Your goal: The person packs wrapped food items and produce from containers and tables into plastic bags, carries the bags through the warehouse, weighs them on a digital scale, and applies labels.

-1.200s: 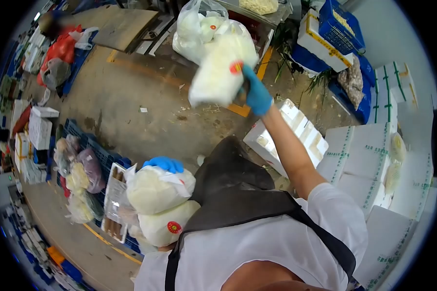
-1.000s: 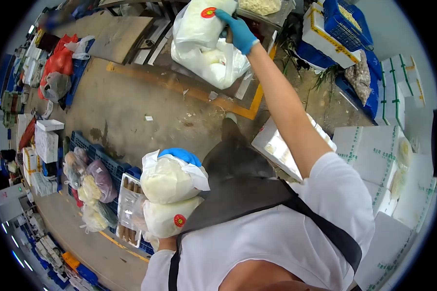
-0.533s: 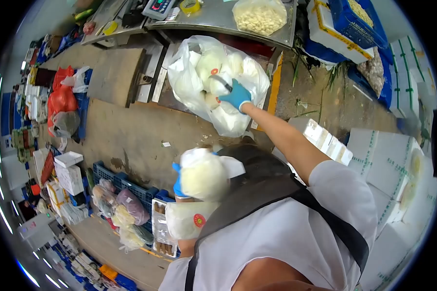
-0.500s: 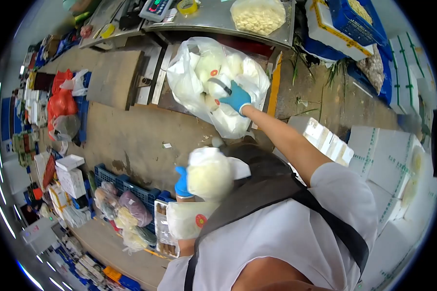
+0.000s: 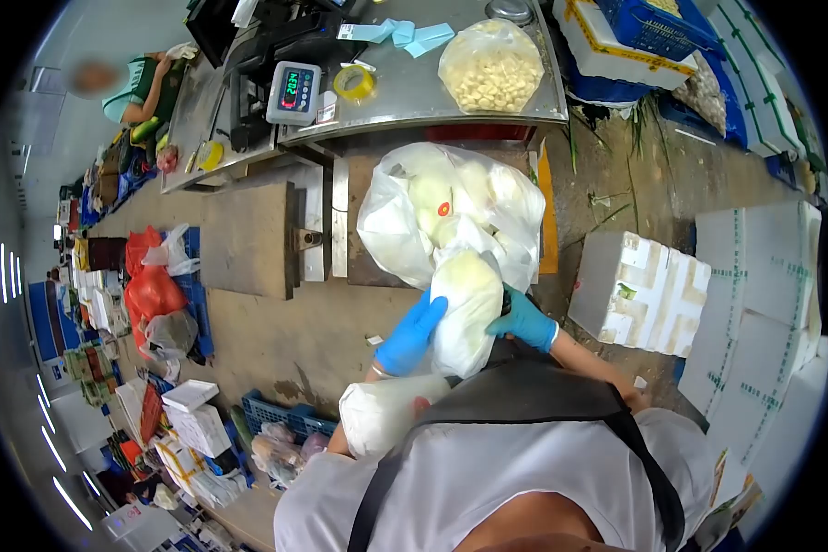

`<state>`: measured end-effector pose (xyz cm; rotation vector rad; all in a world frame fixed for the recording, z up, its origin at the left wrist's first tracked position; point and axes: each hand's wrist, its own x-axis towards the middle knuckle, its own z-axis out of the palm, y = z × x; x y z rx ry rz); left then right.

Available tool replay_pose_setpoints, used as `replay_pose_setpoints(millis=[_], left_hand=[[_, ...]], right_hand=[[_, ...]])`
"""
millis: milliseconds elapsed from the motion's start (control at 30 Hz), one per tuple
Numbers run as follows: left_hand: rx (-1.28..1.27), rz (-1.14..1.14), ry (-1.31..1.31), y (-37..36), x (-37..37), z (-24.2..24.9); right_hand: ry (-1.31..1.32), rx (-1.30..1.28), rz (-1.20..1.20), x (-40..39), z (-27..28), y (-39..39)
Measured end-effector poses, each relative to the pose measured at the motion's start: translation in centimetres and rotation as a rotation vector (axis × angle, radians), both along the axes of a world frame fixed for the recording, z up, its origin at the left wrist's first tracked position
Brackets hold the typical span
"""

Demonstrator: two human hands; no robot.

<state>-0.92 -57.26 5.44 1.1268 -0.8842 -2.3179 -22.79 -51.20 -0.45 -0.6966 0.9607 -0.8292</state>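
A pale vegetable in a white plastic bag (image 5: 469, 317), seemingly a cabbage, is held upright in front of my apron. My left hand (image 5: 412, 336), in a blue glove, is pressed against its left side and supports it. My right hand (image 5: 524, 320), in a teal glove, touches its right side with bent fingers around a small black tool, mostly hidden. A second wrapped bundle (image 5: 386, 414) with a red label rests on my left forearm. Just beyond my hands, a large white plastic bag (image 5: 396, 216) holds several similar bundles, one with a red round label.
Beyond the big bag stands a steel table (image 5: 386, 101) with a digital scale (image 5: 294, 93), yellow tape (image 5: 354, 83) and a bag of pale pieces (image 5: 490, 69). A foam box (image 5: 639, 293) and stacked cartons (image 5: 754, 304) stand right. Another person (image 5: 143, 92) is at the far left.
My right hand has come back from the large bag to the bundle in front of me. The bundle in my left hand has moved up and right, closer to the bag.
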Motion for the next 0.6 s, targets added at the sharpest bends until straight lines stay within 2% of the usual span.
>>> replay_pose_setpoints(millis=[33, 133, 167, 267, 300, 367, 433, 467, 533, 600], left_hand=[[-0.078, -0.008, -0.054, -1.0, -0.4, 1.0], [-0.187, -0.065, -0.191, -4.1, -0.3, 1.7], [-0.202, -0.084, -0.227, -5.0, -0.1, 1.6], [-0.311, 0.171, -0.368, -7.4, 0.4, -0.1], [-0.31, 0.272, -0.409, -8.0, 0.5, -0.2], [-0.579, 0.254, -0.642, -9.3, 1.1, -0.9], [-0.825, 0.201, -0.842, -10.3, 1.1, -2.4], [-0.913, 0.143, -0.855, -10.6, 0.7, -3.1], [-1.088, 0.058, -0.885, -10.9, 0.2, -4.5], [-1.059, 0.074, -0.82, -11.0, -0.7, -6.1]], right_hand=[[0.007, 0.195, 0.01, -0.3, -0.6, -0.4], [-0.24, 0.142, -0.172, -1.5, -2.6, -0.5], [-0.318, 0.088, -0.24, -1.2, -0.9, -1.1], [-0.692, 0.39, -0.513, -0.7, -4.0, -0.8], [-0.761, 0.339, -0.46, -1.3, -4.5, -0.8], [-0.815, 0.254, -0.429, -1.0, -4.7, -1.0], [-0.847, 0.185, -0.438, -1.5, -3.9, -1.1], [-0.848, 0.167, -0.463, -2.1, -3.3, -0.3], [-0.39, 0.238, -0.421, -3.0, -4.0, -1.2], [-0.393, 0.258, -0.405, -2.2, -3.8, -4.2]])
